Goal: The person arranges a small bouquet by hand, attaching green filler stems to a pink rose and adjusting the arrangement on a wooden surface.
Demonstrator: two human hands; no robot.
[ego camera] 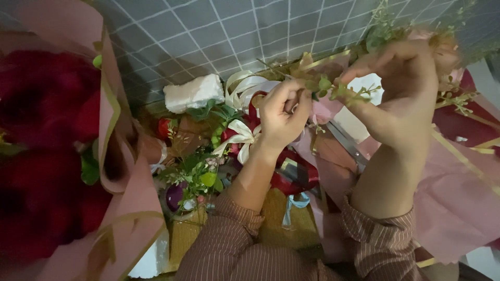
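Observation:
My left hand [281, 115] and my right hand [401, 93] are raised together over a heap of flower-wrapping materials. Both pinch a thin green sprig [338, 91] with small round leaves; the left grips its left end, the right its right end. Behind the right hand are more green stems [388, 26] and pink wrapping paper with gold edging [458, 182]. Both sleeves are brown with fine stripes.
A large bouquet of dark red roses [41, 151] in pink paper fills the left side, close to the camera. Below the hands lie cream ribbon [242, 86], red ribbon [294, 177], a white foam block [194, 92], green foliage [195, 174] and a light blue ribbon [296, 204] on grey floor tiles [208, 26].

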